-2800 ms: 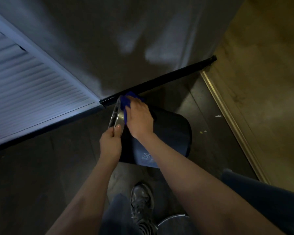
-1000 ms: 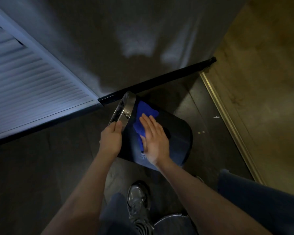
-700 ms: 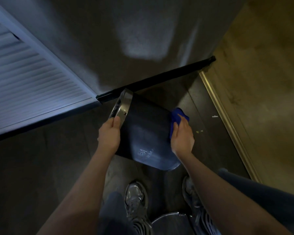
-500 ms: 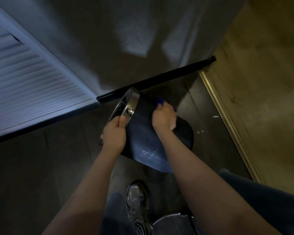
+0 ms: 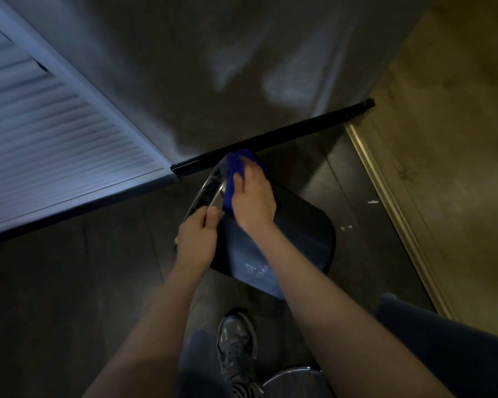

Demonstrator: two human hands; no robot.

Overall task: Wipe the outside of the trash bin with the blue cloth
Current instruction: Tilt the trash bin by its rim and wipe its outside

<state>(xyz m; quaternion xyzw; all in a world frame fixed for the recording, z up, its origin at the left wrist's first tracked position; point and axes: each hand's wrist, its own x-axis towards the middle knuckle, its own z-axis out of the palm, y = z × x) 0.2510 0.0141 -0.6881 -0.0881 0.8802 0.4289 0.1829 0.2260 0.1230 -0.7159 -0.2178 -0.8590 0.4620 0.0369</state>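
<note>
A dark trash bin point(image 5: 299, 237) with a shiny metal rim point(image 5: 206, 188) is tipped on its side on the dark floor, its mouth facing left and away from me. My left hand point(image 5: 197, 242) grips the near part of the rim. My right hand point(image 5: 252, 196) lies flat on the bin's upper side close to the rim, pressing the blue cloth point(image 5: 236, 170) against it. Part of the cloth shows beyond my fingers; the rest is hidden under the palm. A pale logo point(image 5: 253, 271) shows on the bin's near side.
A grey wall with a black baseboard point(image 5: 270, 139) stands just behind the bin. A white louvered door point(image 5: 49, 139) is at the left. A metal threshold strip point(image 5: 394, 214) and tan floor lie at the right. My shoe point(image 5: 236, 343) and a round metal object point(image 5: 291, 380) are below.
My right hand has slid with the cloth from the bin's right side, over its upper face, up to the rim end. The left hand has kept its hold on the rim.
</note>
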